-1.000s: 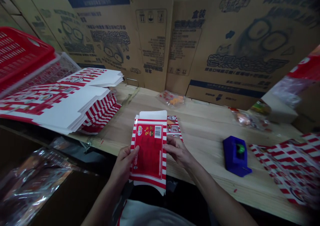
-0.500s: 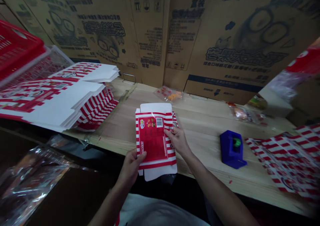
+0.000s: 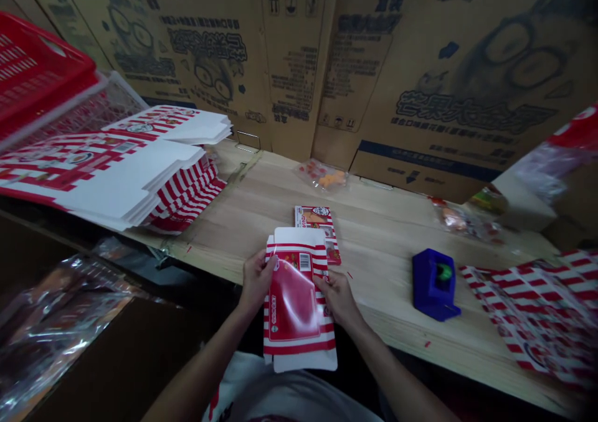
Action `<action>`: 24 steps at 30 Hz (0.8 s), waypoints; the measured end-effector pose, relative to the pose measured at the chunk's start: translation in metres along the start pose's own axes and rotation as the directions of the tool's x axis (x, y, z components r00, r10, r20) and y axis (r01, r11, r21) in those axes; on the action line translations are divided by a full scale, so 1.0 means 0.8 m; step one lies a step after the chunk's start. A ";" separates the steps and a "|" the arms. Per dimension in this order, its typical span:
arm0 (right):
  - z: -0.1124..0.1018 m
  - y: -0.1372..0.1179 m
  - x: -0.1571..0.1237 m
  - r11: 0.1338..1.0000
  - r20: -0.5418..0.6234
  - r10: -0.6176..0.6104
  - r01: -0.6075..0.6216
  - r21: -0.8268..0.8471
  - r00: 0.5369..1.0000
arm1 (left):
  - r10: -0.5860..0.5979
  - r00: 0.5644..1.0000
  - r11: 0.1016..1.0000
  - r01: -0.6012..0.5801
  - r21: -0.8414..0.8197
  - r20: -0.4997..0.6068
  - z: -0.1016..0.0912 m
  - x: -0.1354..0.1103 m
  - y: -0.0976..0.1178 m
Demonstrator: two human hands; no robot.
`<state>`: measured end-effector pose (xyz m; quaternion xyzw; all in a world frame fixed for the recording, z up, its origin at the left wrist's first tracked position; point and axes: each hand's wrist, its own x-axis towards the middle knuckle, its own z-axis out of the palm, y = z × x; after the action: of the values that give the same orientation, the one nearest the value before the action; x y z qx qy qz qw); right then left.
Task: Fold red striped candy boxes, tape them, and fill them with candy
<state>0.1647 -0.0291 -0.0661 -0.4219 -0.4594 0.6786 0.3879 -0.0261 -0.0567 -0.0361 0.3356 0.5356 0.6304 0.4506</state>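
Between my two hands is a red-and-white striped carton [image 3: 294,304], its white end flaps sticking out at top and bottom. Its red printed panel faces up and catches a glare. My left hand [image 3: 256,280] grips the upper left edge, thumb on the panel. On the right edge, my right hand [image 3: 340,297] is closed with its thumb on top. Just beyond the carton, a small striped box [image 3: 332,238] with a picture front lies on the wooden table, partly covered by the carton.
Flat striped cartons [image 3: 116,167] are stacked at left beside a red basket [image 3: 42,67]. A blue tape dispenser [image 3: 434,285] stands right, near more striped packaging [image 3: 542,316]. A clear candy bag [image 3: 322,174] lies before large cardboard boxes [image 3: 289,55]. Wrapped bags [image 3: 60,322] fill the lower left.
Both hands have drawn the carton down towards my body, uncovering more of the small box. My left hand has shifted from the carton's lower left edge to its upper left.
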 end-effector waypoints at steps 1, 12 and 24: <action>-0.002 0.004 -0.002 0.996 -0.012 -0.042 0.041 -0.074 0.999 | -0.013 1.000 1.000 0.013 0.004 -0.002 -0.001 -0.001 -0.006; -0.038 -0.010 0.007 0.993 -0.112 -0.110 0.105 -0.054 0.988 | -0.161 0.960 0.964 0.202 -0.171 0.228 0.009 -0.026 -0.018; -0.078 0.001 -0.022 0.945 -0.129 -0.258 0.223 -0.238 0.957 | -0.194 0.916 0.964 0.244 -0.106 0.351 0.019 -0.038 -0.027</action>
<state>0.2287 -0.0267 -0.0770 -0.4554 -0.5479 0.5351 0.4539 0.0032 -0.0788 -0.0521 0.3423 0.4366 0.5466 0.6272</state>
